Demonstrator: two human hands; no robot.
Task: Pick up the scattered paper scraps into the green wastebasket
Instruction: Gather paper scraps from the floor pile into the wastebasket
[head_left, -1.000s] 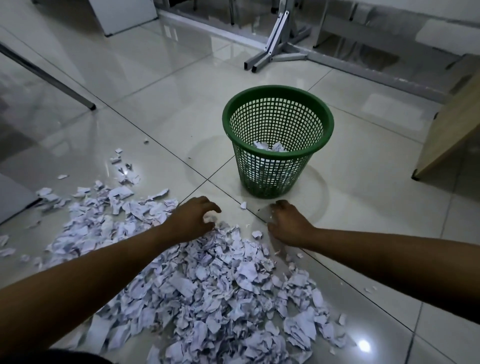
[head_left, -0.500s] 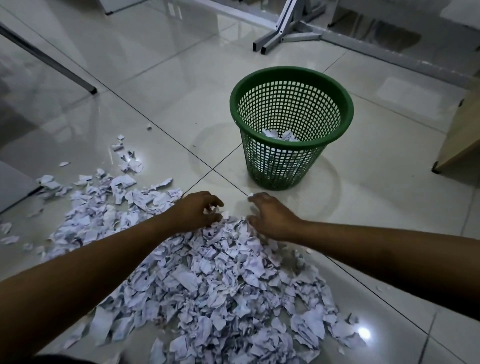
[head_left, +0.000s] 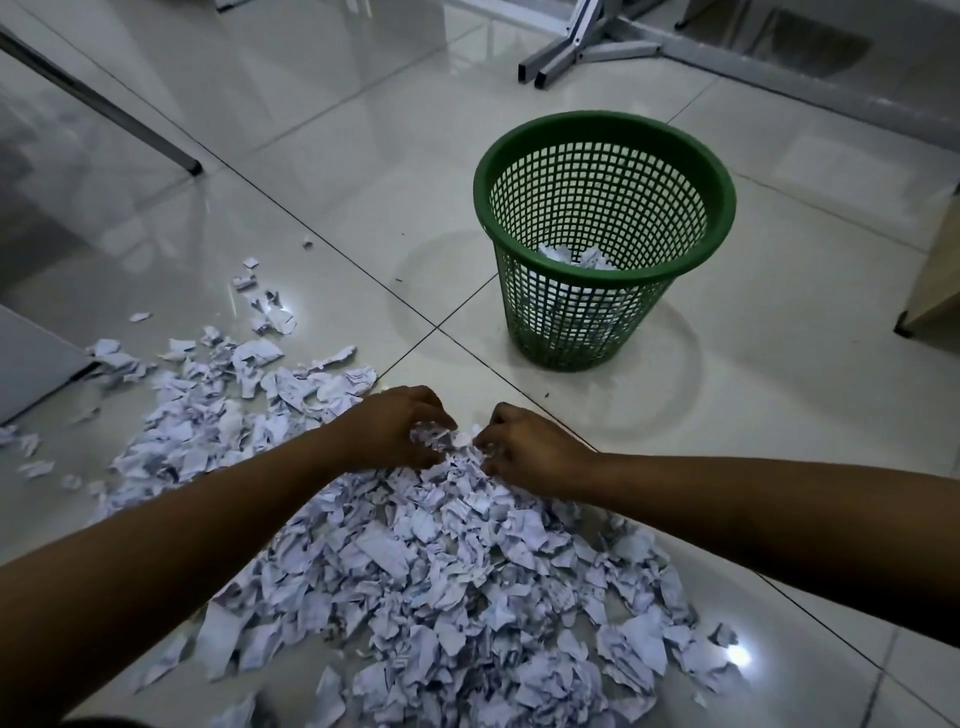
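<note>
Both hands — left hand, right hand — curled, clutching paper scraps; feather-light, crumpled, slippery — best scooped underneath, pressed together.

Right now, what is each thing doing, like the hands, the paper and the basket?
left hand: fingers curled, gathering scraps at the pile's far edge.
right hand: fingers curled, gathering scraps opposite the left.
paper scraps: mostly in a heap on the floor, some strewn to the left.
green wastebasket: upright, some scraps at its bottom.
</note>
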